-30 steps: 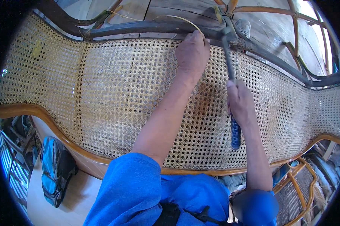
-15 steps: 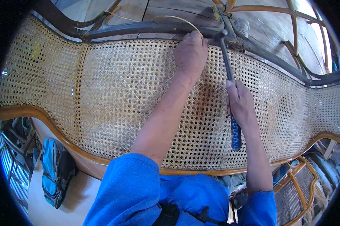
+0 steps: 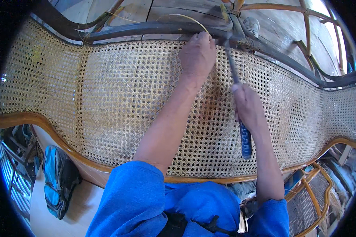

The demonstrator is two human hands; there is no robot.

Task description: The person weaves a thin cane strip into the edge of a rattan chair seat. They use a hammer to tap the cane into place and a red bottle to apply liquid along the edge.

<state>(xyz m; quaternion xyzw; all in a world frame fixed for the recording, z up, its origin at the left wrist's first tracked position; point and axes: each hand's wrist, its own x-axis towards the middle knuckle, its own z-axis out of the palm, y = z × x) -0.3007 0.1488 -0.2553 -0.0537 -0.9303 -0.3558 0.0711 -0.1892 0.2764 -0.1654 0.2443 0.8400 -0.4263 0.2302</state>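
Note:
A long panel of woven cane webbing [image 3: 111, 98] lies across a curved rattan frame in front of me. My left hand [image 3: 199, 53] is closed at the panel's far edge, pinching a thin pale cane strip [image 3: 186, 17] that arcs up and leftward over the dark rattan rail [image 3: 154, 28]. In my right hand [image 3: 249, 106] is a hammer [image 3: 246, 144] with a blue grip, its fingers wrapped round the handle. The hammer's head, blurred by motion, is at the far rail just right of my left hand; I cannot tell whether it touches.
A blue and black backpack [image 3: 55, 181] rests on a pale surface at the lower left. Rattan poles [image 3: 276, 8] and a shoe [image 3: 251, 27] are beyond the rail. Another rattan frame with mesh [image 3: 304, 205] stands at the lower right beside loose fibres [image 3: 336, 205].
The hammer's head has swung leftward, closer to my left hand, and my right hand has shifted slightly left with it. My left hand stays nearly in place on the cane strip.

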